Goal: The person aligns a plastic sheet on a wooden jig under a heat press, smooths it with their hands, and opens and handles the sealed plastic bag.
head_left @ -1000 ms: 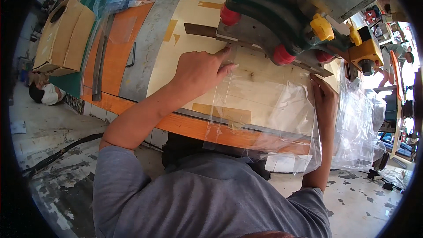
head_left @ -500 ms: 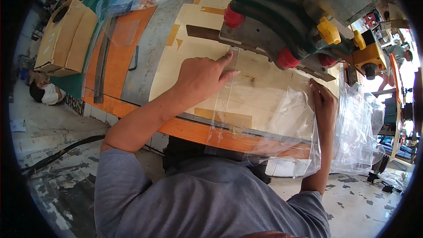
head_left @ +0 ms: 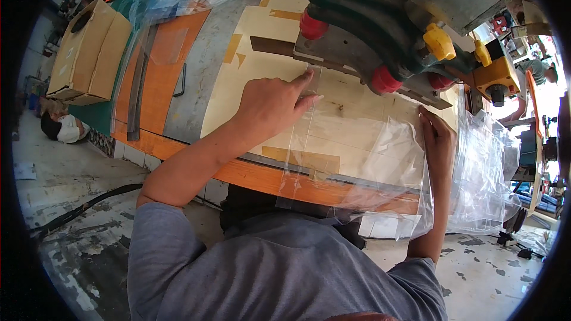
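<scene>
A clear plastic sheet (head_left: 357, 142) lies over the pale board (head_left: 229, 95) and hangs past the table's front edge. Its far edge reaches to the metal bar of the press (head_left: 357, 35). My left hand (head_left: 267, 104) rests on the sheet's left side, index finger and thumb stretched apart, the fingertip just short of the bar. At the sheet's right side, my right hand (head_left: 439, 134) has its fingers closed on the plastic near the bar's right end. Part of the grip is hidden by the hand itself.
Red knobs (head_left: 386, 78) and yellow knobs (head_left: 439, 41) stick out from the press. A yellow control box (head_left: 497, 77) is at its right. More clear plastic (head_left: 485, 172) hangs at right. Left stand a cardboard box (head_left: 89, 53) and a metal strip (head_left: 141, 83). Other people are in the background.
</scene>
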Action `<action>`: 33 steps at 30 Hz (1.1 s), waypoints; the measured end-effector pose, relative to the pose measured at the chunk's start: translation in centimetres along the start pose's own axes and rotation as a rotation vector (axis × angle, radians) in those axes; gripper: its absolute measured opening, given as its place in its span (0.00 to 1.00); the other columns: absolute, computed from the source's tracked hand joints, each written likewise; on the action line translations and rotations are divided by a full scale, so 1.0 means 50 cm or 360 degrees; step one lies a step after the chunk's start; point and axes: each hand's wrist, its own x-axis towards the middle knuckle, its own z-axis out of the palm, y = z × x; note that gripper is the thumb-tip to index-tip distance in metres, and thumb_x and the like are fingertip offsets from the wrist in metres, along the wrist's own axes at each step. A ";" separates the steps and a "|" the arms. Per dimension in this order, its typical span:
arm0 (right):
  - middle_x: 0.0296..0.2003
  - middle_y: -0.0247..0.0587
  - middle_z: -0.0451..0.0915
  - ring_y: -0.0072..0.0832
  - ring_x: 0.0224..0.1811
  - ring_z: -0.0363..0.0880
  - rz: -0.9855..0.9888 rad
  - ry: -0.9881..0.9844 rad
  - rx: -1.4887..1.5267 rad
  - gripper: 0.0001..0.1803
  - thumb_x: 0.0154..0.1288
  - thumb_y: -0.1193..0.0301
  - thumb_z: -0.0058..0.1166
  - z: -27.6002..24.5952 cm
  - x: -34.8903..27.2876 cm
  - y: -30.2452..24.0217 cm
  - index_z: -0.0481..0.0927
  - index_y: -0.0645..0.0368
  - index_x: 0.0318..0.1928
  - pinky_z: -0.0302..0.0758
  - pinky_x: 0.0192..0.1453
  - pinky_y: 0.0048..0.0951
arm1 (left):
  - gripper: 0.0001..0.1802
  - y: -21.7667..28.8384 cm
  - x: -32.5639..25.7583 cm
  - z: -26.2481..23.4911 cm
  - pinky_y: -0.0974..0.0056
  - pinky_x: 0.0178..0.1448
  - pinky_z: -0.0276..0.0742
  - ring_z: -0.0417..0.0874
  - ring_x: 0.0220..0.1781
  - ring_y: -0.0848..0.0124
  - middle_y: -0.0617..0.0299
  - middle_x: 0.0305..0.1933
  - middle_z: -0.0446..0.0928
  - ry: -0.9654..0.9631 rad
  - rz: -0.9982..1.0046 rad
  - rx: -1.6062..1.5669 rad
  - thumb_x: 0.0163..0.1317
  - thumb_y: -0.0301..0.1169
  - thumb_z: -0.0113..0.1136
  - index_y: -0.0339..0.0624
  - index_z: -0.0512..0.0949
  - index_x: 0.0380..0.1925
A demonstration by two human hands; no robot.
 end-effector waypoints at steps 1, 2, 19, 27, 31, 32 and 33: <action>0.48 0.50 0.90 0.27 0.43 0.88 -0.0013 0.0004 0.0007 0.14 0.78 0.72 0.58 -0.001 0.000 -0.002 0.87 0.62 0.58 0.82 0.52 0.30 | 0.29 -0.001 0.000 0.001 0.52 0.30 0.80 0.86 0.24 0.56 0.55 0.21 0.82 0.0012 0.0008 -0.0001 0.72 0.58 0.58 0.56 0.81 0.66; 0.48 0.50 0.90 0.28 0.43 0.89 -0.0025 0.0008 0.0014 0.14 0.78 0.72 0.58 -0.001 0.001 -0.004 0.88 0.62 0.58 0.82 0.52 0.30 | 0.29 -0.003 0.000 0.002 0.52 0.30 0.80 0.85 0.23 0.55 0.55 0.21 0.82 0.0023 0.0016 -0.0001 0.72 0.58 0.58 0.57 0.81 0.66; 0.41 0.52 0.89 0.43 0.37 0.88 -0.0148 0.0055 -0.0047 0.13 0.74 0.70 0.60 -0.013 -0.005 0.008 0.89 0.57 0.54 0.82 0.46 0.38 | 0.27 -0.004 -0.003 0.000 0.53 0.32 0.82 0.87 0.25 0.53 0.54 0.22 0.83 0.0094 0.0077 0.0067 0.70 0.56 0.63 0.57 0.83 0.62; 0.38 0.51 0.89 0.44 0.30 0.86 -0.0337 -0.0063 0.0140 0.15 0.73 0.61 0.62 -0.030 -0.015 0.026 0.91 0.57 0.50 0.80 0.39 0.39 | 0.23 -0.018 -0.009 -0.015 0.55 0.33 0.78 0.84 0.25 0.56 0.53 0.27 0.84 0.0104 0.0524 -0.0282 0.64 0.44 0.73 0.49 0.87 0.57; 0.37 0.51 0.89 0.44 0.30 0.86 -0.0376 -0.0049 0.0124 0.15 0.74 0.61 0.62 -0.027 -0.011 0.032 0.91 0.56 0.50 0.80 0.39 0.40 | 0.21 -0.015 -0.007 -0.016 0.57 0.30 0.76 0.82 0.23 0.60 0.55 0.24 0.83 0.0086 0.0795 -0.0383 0.62 0.41 0.75 0.43 0.89 0.52; 0.37 0.51 0.89 0.44 0.30 0.86 -0.0381 -0.0055 0.0087 0.15 0.74 0.61 0.62 -0.027 -0.009 0.035 0.91 0.56 0.50 0.80 0.39 0.40 | 0.21 -0.014 -0.005 -0.019 0.57 0.30 0.76 0.82 0.23 0.60 0.55 0.24 0.83 0.0089 0.0792 -0.0379 0.62 0.41 0.75 0.43 0.89 0.52; 0.37 0.50 0.89 0.44 0.29 0.86 -0.0386 -0.0067 0.0051 0.15 0.74 0.61 0.61 -0.026 -0.008 0.038 0.91 0.56 0.50 0.80 0.39 0.40 | 0.19 -0.011 -0.006 -0.022 0.58 0.30 0.75 0.82 0.23 0.60 0.55 0.24 0.83 0.0099 0.0785 -0.0383 0.63 0.40 0.74 0.43 0.90 0.50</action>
